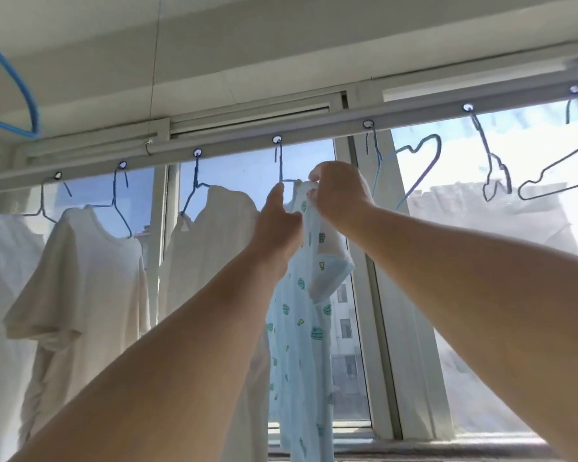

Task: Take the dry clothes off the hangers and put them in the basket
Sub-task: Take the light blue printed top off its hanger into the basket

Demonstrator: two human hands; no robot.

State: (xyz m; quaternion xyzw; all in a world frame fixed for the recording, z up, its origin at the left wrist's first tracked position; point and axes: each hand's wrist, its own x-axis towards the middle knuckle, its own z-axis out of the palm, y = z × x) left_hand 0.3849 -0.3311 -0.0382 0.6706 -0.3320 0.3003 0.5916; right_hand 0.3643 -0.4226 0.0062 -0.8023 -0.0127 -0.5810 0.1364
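A light blue garment printed with small green and yellow figures hangs from a blue wire hanger hooked in the drying rail. My left hand grips the garment's upper left part just below the hanger. My right hand pinches the garment's top edge at the hanger's right end. To the left hang a white T-shirt and another white garment, each on a blue hanger. No basket is in view.
Several empty wire hangers hang from the rail on the right. Another white cloth hangs at the far left. A blue hanger sits at the upper left. Behind everything is a large window with buildings outside.
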